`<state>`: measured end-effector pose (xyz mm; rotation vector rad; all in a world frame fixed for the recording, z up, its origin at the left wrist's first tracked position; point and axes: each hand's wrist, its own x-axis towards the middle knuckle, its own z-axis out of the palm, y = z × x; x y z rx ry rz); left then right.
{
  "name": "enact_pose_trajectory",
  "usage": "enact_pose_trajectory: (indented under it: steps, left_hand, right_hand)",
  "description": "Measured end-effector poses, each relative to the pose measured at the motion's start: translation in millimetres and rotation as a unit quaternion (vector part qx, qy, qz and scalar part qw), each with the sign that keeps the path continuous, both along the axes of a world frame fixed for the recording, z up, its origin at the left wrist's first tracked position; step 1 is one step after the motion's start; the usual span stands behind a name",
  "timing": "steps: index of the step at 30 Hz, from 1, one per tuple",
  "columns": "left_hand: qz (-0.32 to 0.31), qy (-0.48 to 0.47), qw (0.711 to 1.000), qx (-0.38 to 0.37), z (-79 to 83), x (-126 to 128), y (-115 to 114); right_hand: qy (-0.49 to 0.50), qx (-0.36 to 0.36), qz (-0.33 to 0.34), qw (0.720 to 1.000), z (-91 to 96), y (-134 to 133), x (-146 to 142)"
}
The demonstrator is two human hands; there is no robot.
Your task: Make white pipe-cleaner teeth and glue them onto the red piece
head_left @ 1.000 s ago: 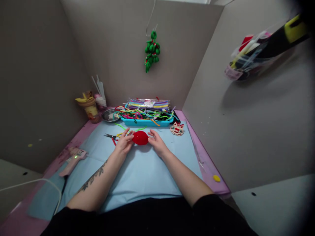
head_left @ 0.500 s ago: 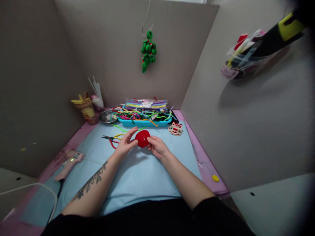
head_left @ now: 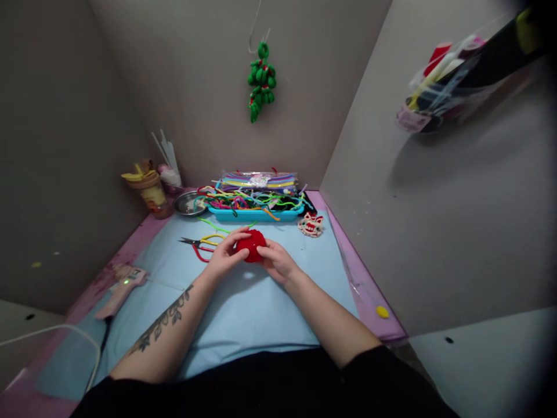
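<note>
Red rounded piece [head_left: 252,237]: vivid, even red, roughly circular, with tiny pale spots near the middle (gaps or marks, too small to tell).
Its place: between both hands, above the light-blue mat [head_left: 270,313], nearer its far edge.
Left hand [head_left: 227,255]: fingers curved over the piece's upper left, thumb against its lower left, gripping it.
Right hand [head_left: 279,261]: thumb pressed on the lower right face, other fingers partly hidden behind, pinching it.
Scissors [head_left: 201,242]: red-and-yellow handles, lying just beside the left hand.
</note>
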<state>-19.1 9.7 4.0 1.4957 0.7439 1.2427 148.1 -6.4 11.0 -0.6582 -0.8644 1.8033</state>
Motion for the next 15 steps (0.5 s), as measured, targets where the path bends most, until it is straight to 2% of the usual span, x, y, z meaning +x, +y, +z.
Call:
enact_pose_trajectory:
  steps: [6,15]
  left_hand:
    - [0.024,-0.006,1.000,-0.004,11.2,6.3,-8.5]
    - [0.029,0.035,0.998,0.047,8.7,4.8,-7.7]
  right_hand:
    - [0.047,-0.006,0.013,0.999,-1.6,-0.1,0.0]
    - [0.062,-0.020,0.024,0.998,-1.3,0.8,1.6]
